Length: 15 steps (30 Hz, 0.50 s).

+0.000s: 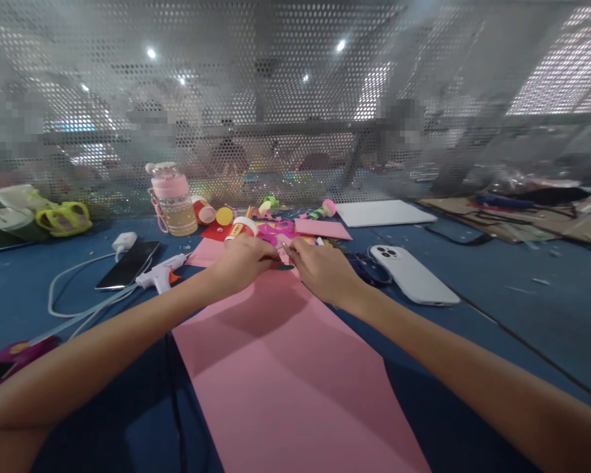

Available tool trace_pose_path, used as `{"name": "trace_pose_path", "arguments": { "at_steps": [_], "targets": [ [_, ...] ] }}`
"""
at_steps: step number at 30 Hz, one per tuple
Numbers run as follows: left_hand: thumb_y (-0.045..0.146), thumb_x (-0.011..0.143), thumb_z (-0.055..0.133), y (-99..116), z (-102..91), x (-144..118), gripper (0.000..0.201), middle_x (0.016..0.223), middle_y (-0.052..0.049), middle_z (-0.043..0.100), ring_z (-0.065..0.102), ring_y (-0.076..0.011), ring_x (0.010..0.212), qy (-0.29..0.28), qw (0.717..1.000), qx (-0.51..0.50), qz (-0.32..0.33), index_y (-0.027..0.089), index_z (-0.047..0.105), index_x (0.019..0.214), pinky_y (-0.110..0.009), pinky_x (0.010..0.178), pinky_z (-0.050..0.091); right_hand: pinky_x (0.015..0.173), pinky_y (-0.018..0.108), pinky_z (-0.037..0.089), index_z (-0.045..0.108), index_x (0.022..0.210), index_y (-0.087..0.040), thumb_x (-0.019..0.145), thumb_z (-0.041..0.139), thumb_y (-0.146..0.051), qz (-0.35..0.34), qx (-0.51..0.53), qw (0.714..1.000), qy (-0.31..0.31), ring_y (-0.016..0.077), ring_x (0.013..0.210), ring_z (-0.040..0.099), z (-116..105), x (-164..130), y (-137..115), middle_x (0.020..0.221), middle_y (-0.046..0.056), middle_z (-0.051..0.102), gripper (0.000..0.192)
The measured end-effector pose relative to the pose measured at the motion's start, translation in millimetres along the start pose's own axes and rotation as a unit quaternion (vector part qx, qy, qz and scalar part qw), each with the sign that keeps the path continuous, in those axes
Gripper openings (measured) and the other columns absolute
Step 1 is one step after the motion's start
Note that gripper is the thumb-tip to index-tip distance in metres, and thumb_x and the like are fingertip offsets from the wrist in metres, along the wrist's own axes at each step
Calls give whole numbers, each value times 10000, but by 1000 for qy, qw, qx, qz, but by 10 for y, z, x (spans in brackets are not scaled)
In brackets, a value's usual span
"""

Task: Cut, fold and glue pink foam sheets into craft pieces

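Both forearms reach forward and meet at the far edge of a large pink sheet (285, 368) lying on the bench (497, 309). The left hand (243, 261) lies knuckles-up with its fingers curled narrow, and the right hand (320, 268) pinches with finger and thumb; both close on a small pink paper piece (282, 255) between their fingertips, though its shape is too small to tell. Just right of the right hand lies a white phone (414, 273), camera side up. Left of the left hand sit a white glue gun (161, 274) and a dark phone (128, 264) with a white cable. Beyond the hands are coloured paper scraps, a glue stick (241, 228) and a pink bottle (174, 197). The bench is blue, backed by a perforated metal screen (295, 98) with ceiling lights showing through. No writing is legible.
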<state>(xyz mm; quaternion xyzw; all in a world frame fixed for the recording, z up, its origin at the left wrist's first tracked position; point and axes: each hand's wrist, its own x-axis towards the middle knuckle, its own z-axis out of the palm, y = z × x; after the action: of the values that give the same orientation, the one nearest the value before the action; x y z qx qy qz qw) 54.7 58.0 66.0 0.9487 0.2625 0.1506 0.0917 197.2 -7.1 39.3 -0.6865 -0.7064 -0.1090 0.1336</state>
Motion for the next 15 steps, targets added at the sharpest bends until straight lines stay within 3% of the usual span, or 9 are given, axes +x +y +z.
{"name": "trace_pose_path", "arguments": {
  "at_steps": [8, 15],
  "targets": [
    [95, 771, 450, -1, -19, 22, 229, 773, -34, 669, 551, -132, 683, -57, 996, 65, 18, 161, 666, 808, -208, 616, 359, 517, 243, 257, 517, 878, -151, 919, 225, -275, -15, 3, 1000, -6, 180, 690, 601, -9, 0, 18, 767, 70, 652, 319],
    [147, 715, 530, -46, 18, 4, 179, 719, -28, 684, 540, -133, 649, -13, 998, 29, -56, 169, 704, 752, -220, 580, 345, 537, 243, 278, 531, 852, -146, 922, 218, -278, -26, 11, 1000, -10, 178, 686, 591, 12, -3, 15, 756, 70, 645, 346]
  ]
}}
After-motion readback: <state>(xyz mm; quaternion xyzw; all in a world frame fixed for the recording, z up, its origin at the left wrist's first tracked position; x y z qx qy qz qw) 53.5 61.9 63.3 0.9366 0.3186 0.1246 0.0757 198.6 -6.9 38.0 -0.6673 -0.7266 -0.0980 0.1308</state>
